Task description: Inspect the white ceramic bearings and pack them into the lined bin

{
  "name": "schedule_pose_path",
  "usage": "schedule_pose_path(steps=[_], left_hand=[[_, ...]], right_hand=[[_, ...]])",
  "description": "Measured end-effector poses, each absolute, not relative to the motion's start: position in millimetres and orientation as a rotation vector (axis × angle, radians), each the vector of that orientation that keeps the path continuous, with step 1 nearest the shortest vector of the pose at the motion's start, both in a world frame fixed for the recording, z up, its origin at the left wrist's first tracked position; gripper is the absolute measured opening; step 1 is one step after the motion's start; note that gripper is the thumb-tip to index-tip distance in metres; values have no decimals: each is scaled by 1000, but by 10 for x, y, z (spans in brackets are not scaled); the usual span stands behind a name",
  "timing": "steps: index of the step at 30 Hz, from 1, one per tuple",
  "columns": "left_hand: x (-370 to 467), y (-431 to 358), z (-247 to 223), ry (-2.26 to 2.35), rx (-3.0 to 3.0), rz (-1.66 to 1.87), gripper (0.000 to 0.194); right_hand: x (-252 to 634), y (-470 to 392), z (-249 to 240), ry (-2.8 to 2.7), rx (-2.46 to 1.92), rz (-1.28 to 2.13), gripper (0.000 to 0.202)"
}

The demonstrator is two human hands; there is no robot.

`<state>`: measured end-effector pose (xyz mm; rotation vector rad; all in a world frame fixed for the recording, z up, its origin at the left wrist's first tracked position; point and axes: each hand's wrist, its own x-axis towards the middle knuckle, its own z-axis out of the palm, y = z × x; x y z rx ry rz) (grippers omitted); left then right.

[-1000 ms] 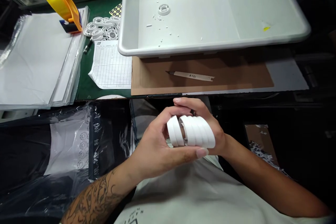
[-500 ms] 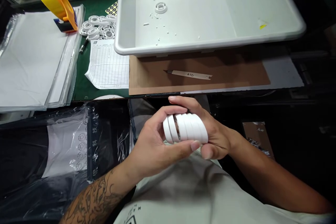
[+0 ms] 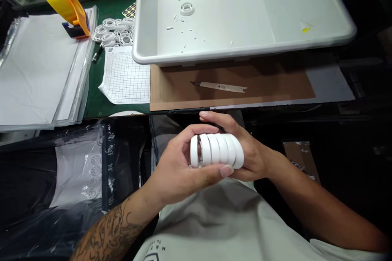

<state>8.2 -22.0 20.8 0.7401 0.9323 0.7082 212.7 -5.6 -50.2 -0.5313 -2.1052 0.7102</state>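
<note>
A row of several white plastic rings (image 3: 219, 149) lies sideways between my two hands, over my lap. My left hand (image 3: 176, 171) is wrapped round the rings, index finger along the top and thumb along the near side. One ring at the left end stands apart from the others by a narrow gap. My right hand (image 3: 252, 151) closes on the row's right end, palm against it, one finger stretched out above. The right thumb is hidden behind the rings. Beyond the hands, a craft knife (image 3: 219, 86) marked A16 lies on brown cardboard (image 3: 275, 85).
A white plastic tub (image 3: 214, 53) holds a single white ring (image 3: 187, 8) and small white scraps. Left of it are a pile of white rings (image 3: 113, 32), a printed form (image 3: 127, 75), a yellow tape dispenser (image 3: 65, 4) and bagged sheets (image 3: 36, 69). Black plastic (image 3: 27, 179) hangs lower left.
The gap in the row has shifted one ring to the left, leaving one ring apart instead of two. My right thumb has gone down out of sight behind the rings.
</note>
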Motion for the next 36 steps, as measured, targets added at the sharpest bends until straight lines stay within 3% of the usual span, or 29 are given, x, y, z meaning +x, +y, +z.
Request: schedule_pose_path(steps=[10,15,18,22,26,29,32,36], left_hand=[[145,-260,196,1001,883,762,62],[189,-267,146,1016,901,859,64],[155,-245,53,988,959,922,61],[-29,-216,-80,967,1072,946,50],[-186,-220,-182,1145,1601,971,47],[-178,-229,-257,1122,2104,715,47],[-138,-269,-299,1178,2248,550,55],[-183,-341,-285,1124,2160,786,78]], right_hand=[[2094,-66,-583,-2084,-591,671,29],[1961,-85,-594,-2023,-664,668,41],[1964,-91,-581,-2042,-628,734,37],[2129,-179,-515,-2043,-622,942,24],[2175,-290,-499,-1774,-1039,1052,29],[1986,-311,-531,-1626,-1153,1391,60],[1741,-305,-552,-1411,-1173,1706,74],[1558,-277,-537,-1135,-1044,1965,70]])
